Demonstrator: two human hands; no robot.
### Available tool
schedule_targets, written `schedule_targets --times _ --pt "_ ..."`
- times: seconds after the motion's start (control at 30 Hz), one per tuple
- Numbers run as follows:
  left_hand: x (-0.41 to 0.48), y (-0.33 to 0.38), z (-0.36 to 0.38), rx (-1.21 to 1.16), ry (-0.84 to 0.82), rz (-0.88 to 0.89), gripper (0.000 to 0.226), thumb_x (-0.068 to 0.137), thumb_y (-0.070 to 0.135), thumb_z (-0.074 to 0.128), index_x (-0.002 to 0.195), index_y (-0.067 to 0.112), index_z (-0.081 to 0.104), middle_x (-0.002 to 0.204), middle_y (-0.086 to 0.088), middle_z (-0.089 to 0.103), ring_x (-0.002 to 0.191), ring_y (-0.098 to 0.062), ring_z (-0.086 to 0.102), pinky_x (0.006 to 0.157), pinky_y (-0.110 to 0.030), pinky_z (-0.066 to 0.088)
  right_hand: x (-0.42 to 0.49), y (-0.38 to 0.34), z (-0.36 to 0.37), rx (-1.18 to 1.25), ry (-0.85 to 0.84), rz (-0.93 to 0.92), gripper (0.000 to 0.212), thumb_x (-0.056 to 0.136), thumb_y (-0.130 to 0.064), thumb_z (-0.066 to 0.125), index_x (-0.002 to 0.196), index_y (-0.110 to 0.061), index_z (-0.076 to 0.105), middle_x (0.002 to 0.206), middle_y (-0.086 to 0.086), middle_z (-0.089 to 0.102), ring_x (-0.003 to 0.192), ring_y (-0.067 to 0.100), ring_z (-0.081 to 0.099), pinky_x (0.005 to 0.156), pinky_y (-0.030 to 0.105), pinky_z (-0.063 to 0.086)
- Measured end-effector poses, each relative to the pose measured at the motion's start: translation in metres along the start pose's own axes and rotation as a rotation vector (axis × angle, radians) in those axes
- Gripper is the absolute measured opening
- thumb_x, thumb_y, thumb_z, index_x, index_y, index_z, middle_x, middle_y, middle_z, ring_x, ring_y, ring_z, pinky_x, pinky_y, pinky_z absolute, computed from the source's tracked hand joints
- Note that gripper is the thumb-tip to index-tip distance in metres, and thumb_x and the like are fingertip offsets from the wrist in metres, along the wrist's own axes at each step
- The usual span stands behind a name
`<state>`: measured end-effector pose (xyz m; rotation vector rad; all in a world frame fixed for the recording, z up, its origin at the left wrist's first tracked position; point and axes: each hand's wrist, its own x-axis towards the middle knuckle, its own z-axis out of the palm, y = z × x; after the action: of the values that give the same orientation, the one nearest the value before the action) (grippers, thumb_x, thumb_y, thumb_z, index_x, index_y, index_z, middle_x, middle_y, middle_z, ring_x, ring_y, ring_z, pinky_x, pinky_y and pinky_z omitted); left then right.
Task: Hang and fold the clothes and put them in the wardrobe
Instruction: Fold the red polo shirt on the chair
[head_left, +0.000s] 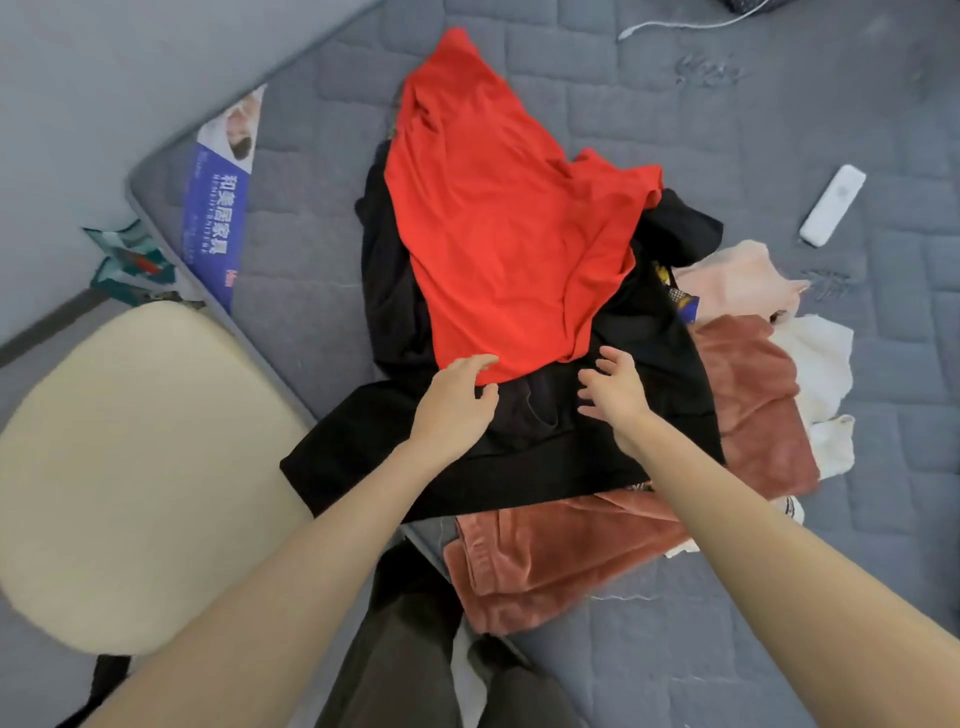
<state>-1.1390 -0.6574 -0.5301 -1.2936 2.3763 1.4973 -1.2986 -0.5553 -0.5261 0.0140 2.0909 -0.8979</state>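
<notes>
A red shirt (498, 218) lies spread on top of a pile of clothes on the grey mattress (675, 130). Under it is a black garment (519, 452) that hangs over the mattress corner. A rust-pink velvet garment (561, 556) lies below and to the right of it, with pale pink cloth (737, 275) and white cloth (821, 374) further right. My left hand (457, 405) is over the black garment with its fingertips at the red shirt's lower hem. My right hand (613, 389) hovers beside that hem, fingers spread and holding nothing.
A cream chair seat (135, 467) stands at the left by the mattress corner. A white remote (832, 205) lies on the mattress at the right, and a white cable (675, 23) at the top. A teal bag (130, 260) sits on the floor.
</notes>
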Motion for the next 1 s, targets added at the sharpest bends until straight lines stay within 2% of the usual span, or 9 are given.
schedule_targets --times 0.13,0.2,0.27,0.37,0.43,0.53,0.63,0.87,1.0 --pt "0.037 -0.014 0.033 0.122 -0.050 0.041 0.050 0.095 0.028 0.054 0.143 0.025 0.040 0.150 0.005 0.036 0.137 -0.018 0.031 0.108 -0.037 0.031 0.037 -0.001 0.003 0.056 -0.057 0.060 0.066 0.096 -0.013 0.053 0.151 -0.020 0.018 0.148 0.004 0.036 0.106 0.027 0.059 0.078 0.032 0.051" --pt "0.050 -0.020 0.047 0.229 -0.054 0.031 0.056 0.093 0.032 0.056 0.145 0.028 0.035 0.151 0.006 0.031 0.136 -0.020 0.028 0.109 -0.042 0.027 0.051 -0.002 0.005 0.075 -0.104 0.070 0.068 0.096 -0.016 0.055 0.152 -0.022 0.016 0.140 0.003 0.045 0.096 0.021 0.060 0.072 0.028 0.049" --pt "0.062 -0.025 0.056 0.305 -0.010 0.028 0.058 0.091 0.034 0.059 0.144 0.031 0.034 0.146 0.006 0.033 0.129 -0.019 0.032 0.105 -0.042 0.024 0.060 -0.006 0.006 0.080 -0.100 0.080 0.058 0.095 -0.019 0.056 0.146 -0.021 0.029 0.119 0.003 0.056 0.078 0.013 0.054 0.065 0.024 0.045" --pt "0.072 -0.030 0.060 0.387 0.047 0.055 0.058 0.088 0.037 0.062 0.140 0.033 0.036 0.133 0.005 0.039 0.118 -0.018 0.038 0.100 -0.039 0.023 0.063 -0.010 0.009 0.062 -0.102 0.020 0.009 0.095 -0.022 0.056 0.103 -0.020 0.062 0.080 -0.004 0.051 0.063 0.009 0.040 0.058 0.021 0.038" --pt "0.073 -0.029 0.058 0.396 0.060 0.055 0.058 0.087 0.041 0.063 0.138 0.032 0.036 0.127 0.003 0.042 0.115 -0.018 0.038 0.098 -0.038 0.024 0.055 -0.015 0.009 0.039 -0.102 -0.060 0.011 0.094 -0.024 0.059 0.084 -0.022 0.062 0.071 -0.009 0.052 0.063 0.006 0.045 0.060 0.020 0.040" --pt "0.065 -0.019 0.050 0.332 0.108 0.071 0.060 0.085 0.042 0.066 0.136 0.026 0.039 0.125 0.001 0.044 0.115 -0.020 0.039 0.098 -0.036 0.028 0.030 -0.021 0.005 0.037 -0.073 -0.180 0.012 0.091 -0.025 0.063 0.086 -0.014 0.065 0.076 -0.007 0.063 0.072 0.005 0.055 0.065 0.017 0.047" --pt "0.051 0.002 0.040 0.201 0.156 0.128 0.060 0.084 0.037 0.069 0.134 0.018 0.042 0.126 -0.001 0.045 0.115 -0.020 0.042 0.094 -0.034 0.038 -0.003 -0.027 -0.003 0.061 -0.114 -0.266 0.034 0.088 -0.022 0.068 0.090 0.010 0.058 0.083 0.012 0.061 0.080 0.014 0.057 0.079 0.024 0.050" --pt "0.003 0.043 0.002 -0.034 0.396 0.316 0.021 0.089 0.002 0.052 0.108 0.009 0.059 0.114 0.000 0.058 0.103 -0.018 0.054 0.091 -0.038 0.044 -0.079 -0.056 -0.035 0.146 -0.173 -0.465 0.025 0.083 -0.020 0.073 0.074 -0.004 0.058 0.075 0.016 0.058 0.079 0.020 0.060 0.098 0.046 0.050" --pt "-0.048 0.060 -0.024 -0.157 0.414 0.334 0.011 0.098 0.012 0.044 0.096 0.015 0.054 0.078 0.002 0.062 0.067 -0.009 0.056 0.064 -0.027 0.045 -0.122 -0.063 -0.048 0.276 -0.220 -0.523 0.018 0.085 -0.008 0.070 0.102 -0.007 0.063 0.089 0.010 0.066 0.094 0.020 0.065 0.101 0.043 0.048"
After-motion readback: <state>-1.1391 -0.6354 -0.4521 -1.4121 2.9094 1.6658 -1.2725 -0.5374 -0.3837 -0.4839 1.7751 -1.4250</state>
